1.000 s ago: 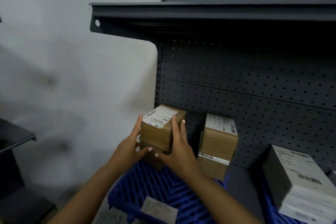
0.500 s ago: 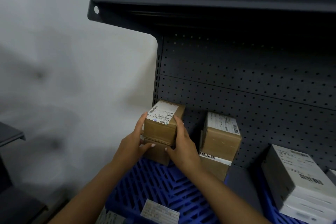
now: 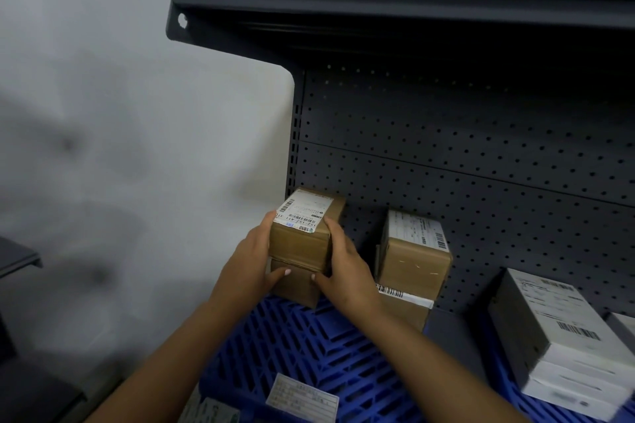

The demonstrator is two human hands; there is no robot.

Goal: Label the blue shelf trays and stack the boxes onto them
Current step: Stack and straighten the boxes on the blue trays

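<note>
The fingers (image 3: pixel 266 223) of the left hand (image 3: pixel 249 259) lay fairly straight up the left side of a small brown box (image 3: pixel 302 233), its thumb reaching across under the box's near face. The fingers of the right hand (image 3: pixel 347 268) did the same on the right side, thumb tip nearly meeting the other thumb. So both hands clasped the upper box between them, pressing it rather than curling tightly round it.

That box, white shipping label on top, sat on a second brown box (image 3: pixel 297 287), and this lower box stood at the far left corner of the blue shelf tray (image 3: pixel 309 347). The stack looked roughly squared but not quite flush, so I judged the hands were settling it into place.

To the right of the held stack, near but apart, stood another pair of brown boxes (image 3: pixel 412 261), also on the tray and against the grey perforated back panel (image 3: pixel 481 165). Farther right of that, a pile of white boxes (image 3: pixel 567 340) rested on what seemed a second blue tray, only partly visible.

On the tray's near edge, below the held stack, a white label (image 3: pixel 302 398) was already stuck on. By my reckoning, labelling here was done and stacking well under way; much of the tray's front remained bare, and whether more boxes waited could not be seen.
</note>
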